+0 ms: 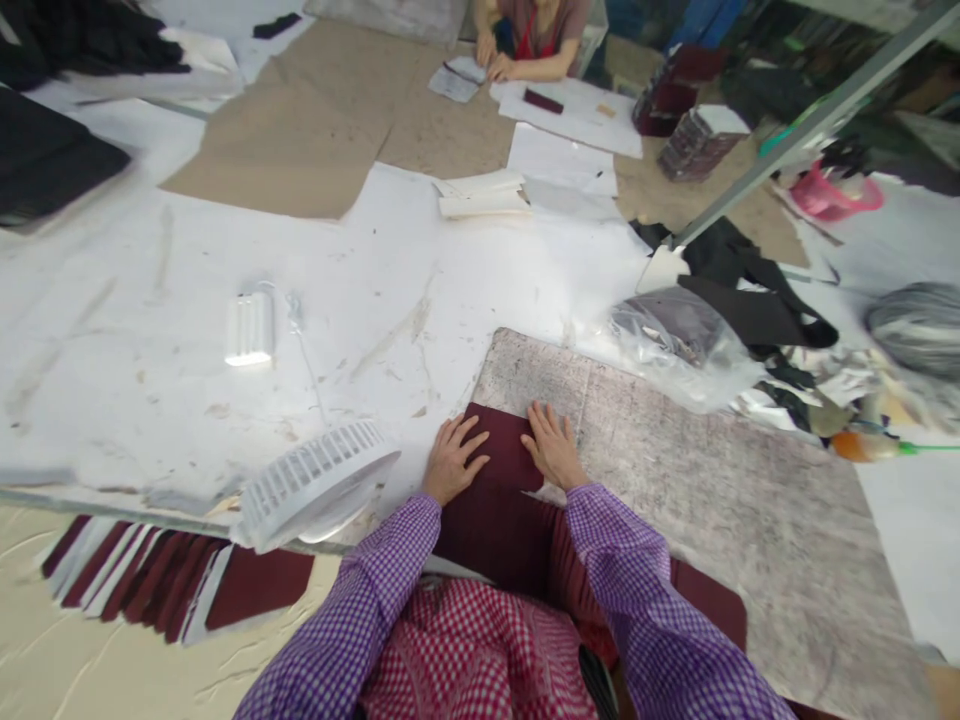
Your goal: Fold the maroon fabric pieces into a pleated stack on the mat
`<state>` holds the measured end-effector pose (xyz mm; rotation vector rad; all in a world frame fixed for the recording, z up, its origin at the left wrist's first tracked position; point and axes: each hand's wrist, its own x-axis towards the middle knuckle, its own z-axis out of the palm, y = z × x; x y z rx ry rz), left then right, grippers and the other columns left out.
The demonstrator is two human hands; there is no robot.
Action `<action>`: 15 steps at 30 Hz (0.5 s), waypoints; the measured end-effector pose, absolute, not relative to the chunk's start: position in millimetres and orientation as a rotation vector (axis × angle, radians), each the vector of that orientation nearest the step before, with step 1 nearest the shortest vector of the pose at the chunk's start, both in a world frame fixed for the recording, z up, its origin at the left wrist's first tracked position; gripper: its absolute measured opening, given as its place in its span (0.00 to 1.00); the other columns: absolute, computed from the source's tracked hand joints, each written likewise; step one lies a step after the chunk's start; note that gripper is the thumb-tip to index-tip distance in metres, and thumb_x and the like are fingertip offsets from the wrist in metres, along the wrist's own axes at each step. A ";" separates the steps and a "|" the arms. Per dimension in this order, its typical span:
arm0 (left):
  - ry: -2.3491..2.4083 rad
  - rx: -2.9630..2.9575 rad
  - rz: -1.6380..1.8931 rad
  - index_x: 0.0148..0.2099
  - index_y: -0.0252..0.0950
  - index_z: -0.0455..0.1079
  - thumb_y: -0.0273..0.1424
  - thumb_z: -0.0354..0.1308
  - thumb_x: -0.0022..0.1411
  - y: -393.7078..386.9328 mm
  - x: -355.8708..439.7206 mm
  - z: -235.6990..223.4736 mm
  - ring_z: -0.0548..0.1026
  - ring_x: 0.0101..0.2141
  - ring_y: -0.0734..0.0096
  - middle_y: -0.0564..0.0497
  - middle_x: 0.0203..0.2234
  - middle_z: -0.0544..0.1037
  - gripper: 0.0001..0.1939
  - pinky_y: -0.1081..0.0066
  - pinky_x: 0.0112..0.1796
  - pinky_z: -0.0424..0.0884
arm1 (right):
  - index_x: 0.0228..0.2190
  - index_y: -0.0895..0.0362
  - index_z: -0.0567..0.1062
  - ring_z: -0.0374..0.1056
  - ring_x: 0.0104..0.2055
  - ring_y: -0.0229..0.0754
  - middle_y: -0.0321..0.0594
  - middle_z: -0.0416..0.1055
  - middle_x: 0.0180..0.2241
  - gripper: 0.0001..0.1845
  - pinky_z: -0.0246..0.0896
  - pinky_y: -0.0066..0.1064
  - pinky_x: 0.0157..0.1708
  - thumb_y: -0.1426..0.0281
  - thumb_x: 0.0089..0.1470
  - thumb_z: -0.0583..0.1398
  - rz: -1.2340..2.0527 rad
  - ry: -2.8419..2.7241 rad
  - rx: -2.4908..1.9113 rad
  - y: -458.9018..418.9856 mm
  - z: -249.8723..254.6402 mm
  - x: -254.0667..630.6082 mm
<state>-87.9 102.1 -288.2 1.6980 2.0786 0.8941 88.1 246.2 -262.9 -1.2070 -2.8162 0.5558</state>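
A dark maroon fabric piece (496,470) lies on a grey mottled board (720,500) at the table's near edge. My left hand (452,460) rests flat on its left part, fingers spread and open. My right hand (553,446) lies flat on its upper right corner, fingers stretched out, partly on the board. Both hands press the cloth and hold nothing. More maroon fabric (705,600) hangs toward my lap under my purple checked sleeves.
A white fan (315,492) sits just left of my left hand, a white power bank (249,328) with cable farther left. Several maroon pieces (172,580) are fanned out below the table edge. Clear plastic bag (682,345) and black cloth (750,290) lie right. Another person (525,45) works opposite.
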 end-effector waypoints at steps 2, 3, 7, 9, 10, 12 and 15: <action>2.065 1.690 0.911 0.53 0.41 0.66 0.36 0.54 0.60 101.8 -86.8 -288.9 0.54 0.60 0.56 0.46 0.58 0.63 0.19 0.48 0.58 0.49 | 0.60 0.59 0.54 0.43 0.65 0.48 0.46 0.53 0.61 0.31 0.44 0.48 0.60 0.56 0.61 0.43 0.558 -2.759 -1.261 257.5 -249.3 107.4; 2.058 1.686 0.919 0.54 0.41 0.66 0.36 0.54 0.60 102.1 -86.4 -289.1 0.53 0.60 0.56 0.45 0.58 0.63 0.19 0.48 0.58 0.49 | 0.60 0.60 0.53 0.44 0.65 0.47 0.47 0.53 0.61 0.32 0.47 0.45 0.59 0.56 0.61 0.42 0.544 -2.716 -1.294 261.2 -241.8 120.0; 2.035 1.661 0.928 0.54 0.42 0.66 0.37 0.55 0.59 104.2 -87.9 -287.3 0.55 0.60 0.55 0.46 0.58 0.63 0.20 0.48 0.58 0.49 | 0.59 0.61 0.56 0.53 0.61 0.44 0.49 0.58 0.59 0.31 0.53 0.39 0.58 0.56 0.61 0.42 0.433 -2.521 -1.426 251.8 -221.4 182.0; 2.044 1.626 0.932 0.54 0.43 0.66 0.36 0.53 0.60 103.5 -90.2 -283.9 0.57 0.59 0.58 0.48 0.58 0.64 0.19 0.51 0.58 0.53 | 0.58 0.59 0.58 0.58 0.58 0.46 0.50 0.62 0.57 0.31 0.57 0.40 0.55 0.55 0.61 0.41 0.354 -2.412 -1.506 233.8 -220.7 215.0; 2.064 1.593 0.940 0.55 0.43 0.64 0.35 0.50 0.62 101.7 -91.1 -281.5 0.58 0.59 0.61 0.48 0.58 0.64 0.18 0.54 0.57 0.55 | 0.57 0.60 0.59 0.59 0.58 0.48 0.51 0.62 0.56 0.32 0.58 0.43 0.54 0.53 0.60 0.41 0.298 -2.343 -1.554 222.9 -221.6 231.6; 2.140 1.498 0.967 0.58 0.41 0.60 0.33 0.44 0.65 93.9 -90.5 -275.8 0.60 0.58 0.65 0.46 0.57 0.64 0.19 0.58 0.56 0.60 | 0.58 0.61 0.58 0.59 0.57 0.56 0.57 0.61 0.56 0.34 0.58 0.52 0.52 0.52 0.59 0.41 0.148 -2.168 -1.678 199.8 -222.4 264.8; 2.273 1.348 1.016 0.59 0.35 0.56 0.32 0.41 0.66 71.1 -82.0 -267.4 0.67 0.53 0.63 0.40 0.52 0.68 0.20 0.60 0.50 0.68 | 0.62 0.55 0.45 0.51 0.60 0.67 0.59 0.47 0.61 0.33 0.51 0.67 0.48 0.55 0.59 0.44 -0.108 -1.873 -1.876 168.5 -213.2 312.0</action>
